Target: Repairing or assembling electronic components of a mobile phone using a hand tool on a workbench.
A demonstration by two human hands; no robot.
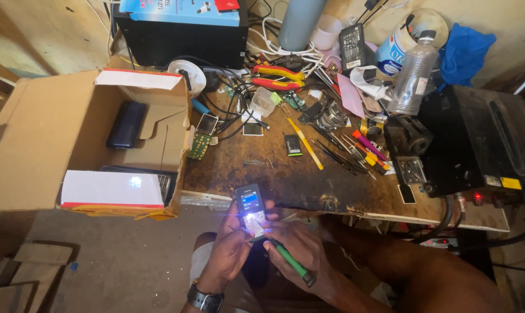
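The left hand (230, 246) is cradling a small dark keypad phone with a lit blue screen (251, 213) at six o'clock, just below the scarred brown worktop (285, 174), fingers curled round its edges. The right hand (294, 246) is closed on a green-handled screwdriver (290, 262), its tip probably touching the keypad. The phone is likely light, rigid, smooth and somewhat fragile; its sides offer the safest hold.
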